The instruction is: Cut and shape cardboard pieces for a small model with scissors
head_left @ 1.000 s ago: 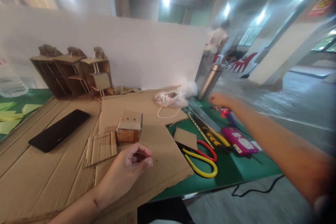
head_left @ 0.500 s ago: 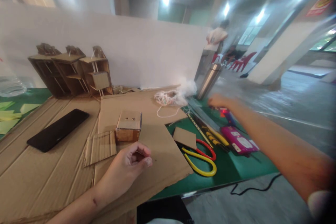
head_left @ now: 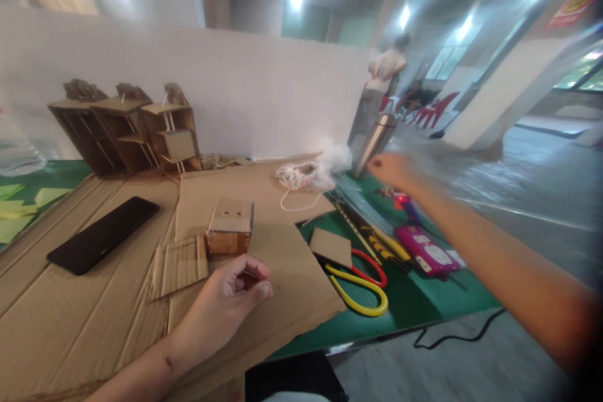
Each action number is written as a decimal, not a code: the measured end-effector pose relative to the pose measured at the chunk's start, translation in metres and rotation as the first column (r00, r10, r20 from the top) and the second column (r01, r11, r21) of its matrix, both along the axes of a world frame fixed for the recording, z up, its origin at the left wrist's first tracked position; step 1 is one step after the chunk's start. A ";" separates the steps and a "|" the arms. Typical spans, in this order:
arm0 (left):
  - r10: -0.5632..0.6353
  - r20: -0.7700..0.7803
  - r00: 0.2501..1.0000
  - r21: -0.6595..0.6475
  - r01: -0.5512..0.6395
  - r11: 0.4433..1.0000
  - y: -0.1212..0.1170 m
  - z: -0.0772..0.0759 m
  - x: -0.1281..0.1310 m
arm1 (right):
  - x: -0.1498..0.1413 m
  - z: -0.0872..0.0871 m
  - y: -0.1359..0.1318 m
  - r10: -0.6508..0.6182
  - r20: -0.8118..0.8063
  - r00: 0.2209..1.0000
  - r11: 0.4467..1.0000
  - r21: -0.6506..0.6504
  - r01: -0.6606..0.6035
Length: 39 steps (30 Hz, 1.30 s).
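Near the middle of the cardboard sheet (head_left: 292,248) stands the box (head_left: 230,229), having two small dark marks on its top. Just in front of the box is the left hand (head_left: 240,286), its fingers curled loosely toward the thumb; whether something small is inside them, I cannot tell. To the right of the box and farther back, well apart from the left hand, is the right hand (head_left: 391,171); it is blurred, so I cannot tell if it is closed on anything. It appears near the flask (head_left: 375,144) and the glue gun (head_left: 409,210), which shows a red light. Left of the box lies a ridged piece (head_left: 181,267), and farther left the black slab (head_left: 103,235). Right of the box, on the green table (head_left: 464,298), are the scissors (head_left: 372,311), partly under a square (head_left: 331,247), and a purple device (head_left: 428,251). Behind the box, to the left, stand three cabinets (head_left: 120,105); far behind it, to the right, a person (head_left: 386,69) stands.
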<state>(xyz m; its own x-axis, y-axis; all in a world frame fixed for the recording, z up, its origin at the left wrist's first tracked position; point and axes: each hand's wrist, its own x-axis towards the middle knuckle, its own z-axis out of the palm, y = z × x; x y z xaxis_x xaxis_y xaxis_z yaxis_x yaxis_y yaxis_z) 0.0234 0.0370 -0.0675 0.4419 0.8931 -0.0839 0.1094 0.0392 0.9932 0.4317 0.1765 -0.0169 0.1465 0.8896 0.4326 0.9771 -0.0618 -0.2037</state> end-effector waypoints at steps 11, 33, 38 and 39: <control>0.042 0.061 0.997 0.046 -0.045 0.998 -0.004 0.006 0.001 | -0.167 -0.013 -0.151 0.586 -0.241 0.773 0.784 -0.070 -0.616; -0.068 0.083 0.994 0.014 0.067 0.998 -0.019 0.014 0.005 | -0.216 -0.051 -0.178 0.712 -0.535 0.455 0.677 0.350 -0.647; -0.071 0.163 0.984 -0.001 0.072 0.997 -0.018 0.007 0.001 | -0.203 -0.043 -0.189 0.641 -0.585 0.498 0.732 0.271 -0.625; -0.068 0.169 0.983 0.006 0.067 0.998 -0.018 0.005 0.000 | -0.199 -0.041 -0.191 0.609 -0.598 0.521 0.753 0.229 -0.617</control>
<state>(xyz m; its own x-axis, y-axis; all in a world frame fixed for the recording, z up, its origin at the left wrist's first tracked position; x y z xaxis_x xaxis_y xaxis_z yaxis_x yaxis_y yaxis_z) 0.0231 0.0190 -0.0620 0.5089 0.8608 -0.0021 -0.0581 0.0368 0.9976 0.2323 -0.0148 -0.0577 -0.2169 0.8671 0.4485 0.4267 0.4974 -0.7553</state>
